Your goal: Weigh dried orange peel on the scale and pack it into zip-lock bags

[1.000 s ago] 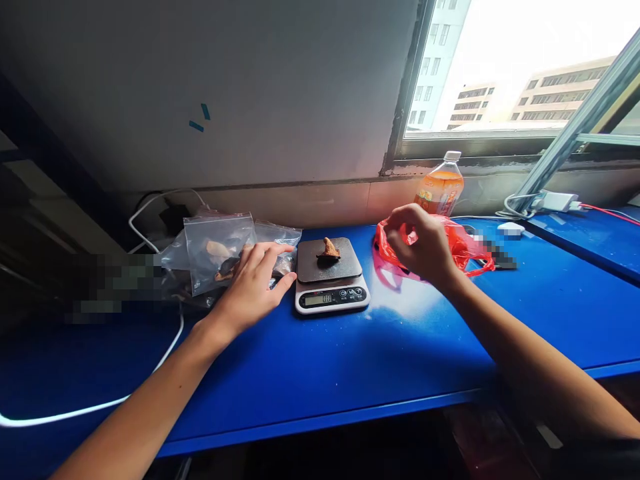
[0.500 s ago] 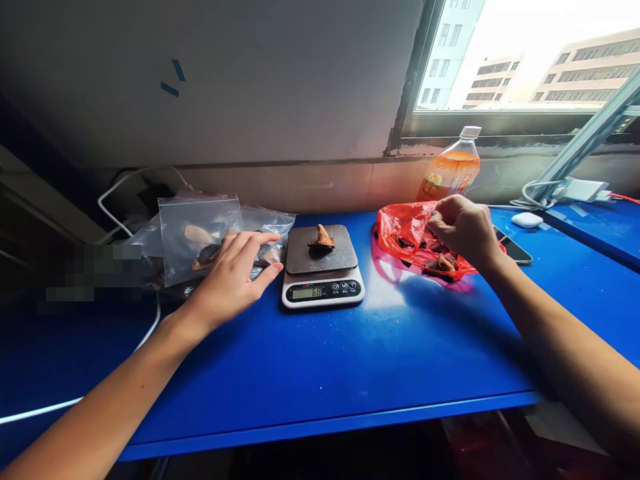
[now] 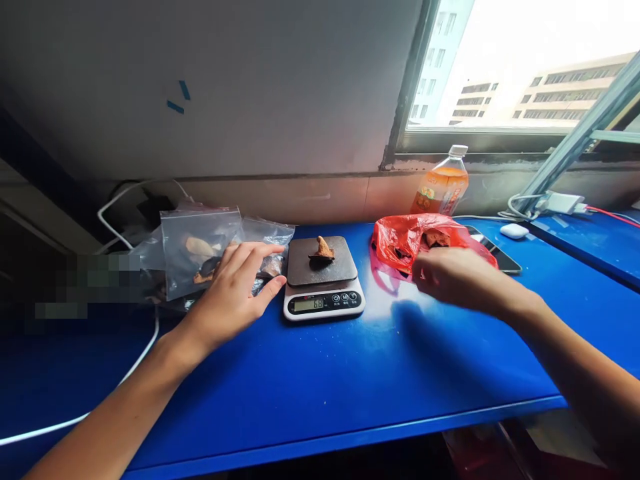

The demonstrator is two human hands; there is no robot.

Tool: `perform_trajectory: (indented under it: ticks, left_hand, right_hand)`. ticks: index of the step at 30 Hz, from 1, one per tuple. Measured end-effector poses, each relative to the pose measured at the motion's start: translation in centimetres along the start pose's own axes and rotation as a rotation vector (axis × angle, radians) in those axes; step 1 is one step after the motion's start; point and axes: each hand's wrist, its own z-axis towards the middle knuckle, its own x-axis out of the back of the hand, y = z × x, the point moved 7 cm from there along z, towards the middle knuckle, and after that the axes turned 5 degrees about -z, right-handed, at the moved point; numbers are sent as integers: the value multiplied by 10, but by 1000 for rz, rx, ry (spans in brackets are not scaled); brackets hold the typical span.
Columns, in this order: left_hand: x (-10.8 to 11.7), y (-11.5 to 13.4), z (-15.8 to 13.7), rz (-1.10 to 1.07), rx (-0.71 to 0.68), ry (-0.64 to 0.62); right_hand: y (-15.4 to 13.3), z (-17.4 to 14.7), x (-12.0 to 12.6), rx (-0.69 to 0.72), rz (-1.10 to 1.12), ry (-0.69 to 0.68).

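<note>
Through the head camera, I look forward and down at a blue table (image 3: 300,387) against a wall, with a window (image 3: 500,73) at the upper right. At the centre, a white digital scale (image 3: 325,305) has a dark square platform, and on it sits a small brown dried piece (image 3: 325,249) with a pointed top and dark base. I read 6.8 on the display. The person's left hand (image 3: 233,283) is open, palm down and fingers loosely spread, with the thumb just beside the scale's left edge; I cannot tell whether it touches. Behind that hand lie clear zip bags (image 3: 200,227) containing pale and dark pieces. The right hand (image 3: 457,280) is in front of an open red plastic bag (image 3: 395,233) with brown pieces inside; its fingers curl out of my sight, so I cannot tell whether they grip anything. Behind the red bag stands a bottle of orange drink (image 3: 443,187). To the bag's right I see a phone (image 3: 509,263), partly covered, and a small white case (image 3: 514,231).
</note>
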Motion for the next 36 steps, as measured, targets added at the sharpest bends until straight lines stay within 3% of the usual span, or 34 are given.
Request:
perform_trajectory:
  ticks: [3,6,10,17,23,30,34,36]
  left_hand:
    - [-2,0,-1,17,-22,-1]
    - [-3,5,-3,17,-60,-3]
    - [-2,12,-4,-1,-77,-18]
    - [-3,15,-4,27,-78,-55]
    - [1,7,-2,4,-53,-51]
    - [4,0,-3,14,-69,-22]
    - [0,-9,-5,24,-71,-39]
    - [-5,-14,-7,26,-60,-62]
  right_hand:
    - [-41,-19,-15,172,-173,-224]
    - [-60,-26,-18,254,-260,-252]
    - [-65,-23,-20,289,-282,-286]
    - [-58,-11,-25,208,-338,-497]
    - [-66,-6,-26,331,-225,-484]
    - [-46,-2,-4,157,-92,-382]
    - [12,2,12,-177,-186,-119]
    - [39,8,9,-294,-235,-69]
